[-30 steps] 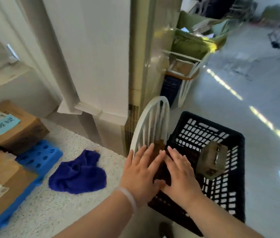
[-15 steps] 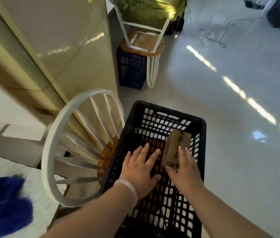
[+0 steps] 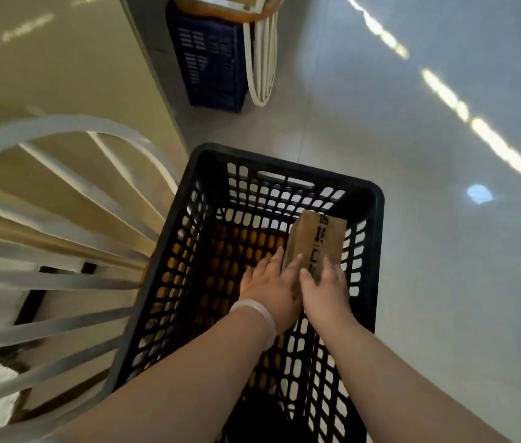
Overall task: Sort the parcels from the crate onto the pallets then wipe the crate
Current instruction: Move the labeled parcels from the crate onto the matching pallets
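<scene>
Pressing parcel [image 3: 316,238] beside right wall of crate [image 3: 284,169]: left hand [image 3: 268,292], right hand [image 3: 326,292]

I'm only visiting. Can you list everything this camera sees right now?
crate: one, black, centre
parcel: one, brown, inside the crate, far right
chair back: one, white, left of the crate
second crate: one, dark blue, top, by the wall
second chair: one, white, on the second crate
wristband: one, white, left wrist
left hand: against the parcel's left side
right hand: on the parcel's near end
</scene>
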